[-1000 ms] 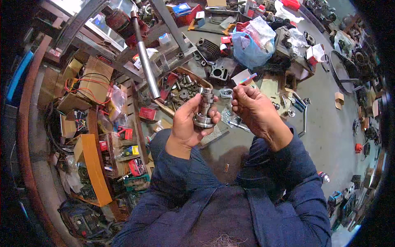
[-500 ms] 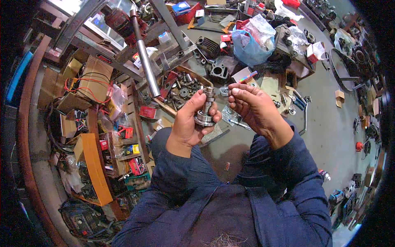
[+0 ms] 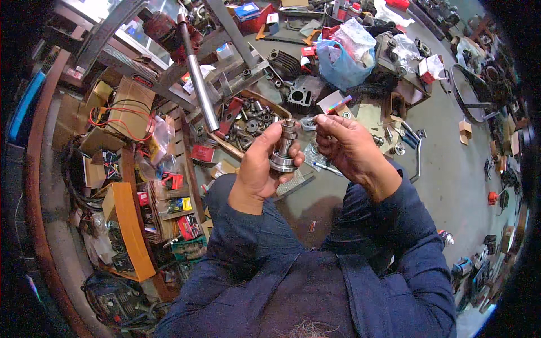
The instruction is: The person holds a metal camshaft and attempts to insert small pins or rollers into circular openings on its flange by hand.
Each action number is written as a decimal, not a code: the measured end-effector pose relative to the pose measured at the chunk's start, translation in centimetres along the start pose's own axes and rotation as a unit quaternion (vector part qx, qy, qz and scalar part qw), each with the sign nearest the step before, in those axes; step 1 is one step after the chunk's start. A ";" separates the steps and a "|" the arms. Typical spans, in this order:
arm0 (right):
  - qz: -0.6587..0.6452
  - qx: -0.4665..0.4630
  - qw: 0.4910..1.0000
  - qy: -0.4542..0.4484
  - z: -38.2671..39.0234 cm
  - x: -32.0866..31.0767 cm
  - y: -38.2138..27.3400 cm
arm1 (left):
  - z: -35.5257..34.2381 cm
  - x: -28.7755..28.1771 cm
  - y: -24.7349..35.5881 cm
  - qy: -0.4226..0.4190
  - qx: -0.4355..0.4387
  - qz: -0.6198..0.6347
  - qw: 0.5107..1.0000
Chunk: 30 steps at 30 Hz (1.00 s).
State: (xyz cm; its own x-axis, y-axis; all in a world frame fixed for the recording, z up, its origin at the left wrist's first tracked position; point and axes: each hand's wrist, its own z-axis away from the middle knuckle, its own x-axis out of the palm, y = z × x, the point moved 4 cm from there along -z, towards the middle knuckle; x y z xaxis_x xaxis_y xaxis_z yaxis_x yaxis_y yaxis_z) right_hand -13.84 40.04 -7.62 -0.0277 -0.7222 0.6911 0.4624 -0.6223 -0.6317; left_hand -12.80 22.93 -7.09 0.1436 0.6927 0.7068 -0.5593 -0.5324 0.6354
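My left hand [image 3: 259,163] grips a shiny steel camshaft [image 3: 285,152] with lobes, upright, a bearing at its lower end. My right hand [image 3: 344,146] is closed in a pinch just right of the shaft's top; whatever lies between its fingertips is too small to make out. Beyond the hands lie a wooden tray [image 3: 224,147] of metal parts and a cylinder block [image 3: 298,96]. Right of my right hand, hand tools [image 3: 411,141] and small parts rest on the floor.
A metal press frame [image 3: 242,45] with a long steel tube [image 3: 200,90] stands at upper left. Cardboard boxes [image 3: 127,107] and an orange crate [image 3: 132,231] sit at left. A blue plastic bag [image 3: 344,62] lies farther back; more parts [image 3: 476,90] line the right side.
My right hand has moved slightly left, closer to the camshaft's top, its fingers still pinched. My left hand holds the camshaft in nearly the same place.
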 end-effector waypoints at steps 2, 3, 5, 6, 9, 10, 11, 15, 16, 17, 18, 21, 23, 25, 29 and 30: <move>-0.006 0.011 1.000 -0.021 -0.1 -0.3 0.2 | 0.1 0.2 -0.1 0.005 0.003 -0.003 1.000; -0.006 0.009 1.000 -0.020 0.0 -0.2 0.1 | 0.2 0.5 0.0 0.009 0.008 -0.003 1.000; 0.007 0.017 0.999 -0.028 0.1 0.1 0.1 | 0.2 0.6 0.1 0.014 0.013 -0.003 1.000; 0.006 0.017 0.999 -0.027 0.2 0.2 0.1 | 0.2 0.5 0.1 0.013 0.016 -0.003 1.000; 0.016 0.015 1.000 -0.017 0.3 0.4 0.1 | 0.3 0.6 0.1 0.015 0.019 -0.003 1.000; 0.023 0.019 1.000 -0.010 0.3 0.4 0.2 | 0.4 0.7 0.1 0.018 0.020 0.000 1.000; 0.029 0.023 0.999 -0.003 0.3 0.3 0.2 | 0.4 0.7 0.1 0.018 0.019 0.000 1.000; 0.016 0.025 0.999 -0.019 0.1 0.2 0.3 | 0.2 0.6 0.2 0.011 0.000 0.028 1.000; 0.018 0.029 0.999 -0.021 0.0 0.1 0.4 | 0.1 0.6 0.1 -0.004 -0.014 0.049 0.999; 0.020 0.032 0.999 -0.023 0.0 0.0 0.5 | 0.1 0.6 0.2 -0.003 -0.015 0.049 0.999; 0.019 0.034 0.999 -0.023 0.1 0.2 0.5 | 0.1 0.5 0.2 0.007 -0.021 0.032 0.999; 0.038 0.026 0.999 0.023 0.2 0.5 0.4 | 0.1 0.3 0.0 0.020 -0.024 0.007 0.999; 0.032 0.029 0.999 -0.005 0.1 0.3 0.5 | 0.1 0.5 -0.2 0.022 -0.022 -0.001 0.999; 0.030 0.034 0.999 -0.007 0.1 0.3 0.4 | 0.2 0.5 -0.2 0.073 0.004 -0.058 0.996; 0.040 0.041 0.998 0.007 0.3 0.8 0.3 | 0.0 0.7 -0.3 0.095 0.035 -0.082 0.991; 0.040 0.042 0.998 0.008 0.2 0.7 0.4 | 0.0 0.9 -0.2 0.094 0.036 -0.085 0.991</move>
State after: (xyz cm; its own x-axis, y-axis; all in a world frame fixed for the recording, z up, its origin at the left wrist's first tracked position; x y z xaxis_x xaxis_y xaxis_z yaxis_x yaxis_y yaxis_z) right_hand -13.52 39.38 -7.30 -0.0018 -0.7736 0.6337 0.5368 -0.5354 -0.6520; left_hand -12.55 23.67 -6.60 0.0716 0.8504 0.5213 -0.4787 -0.4292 0.7659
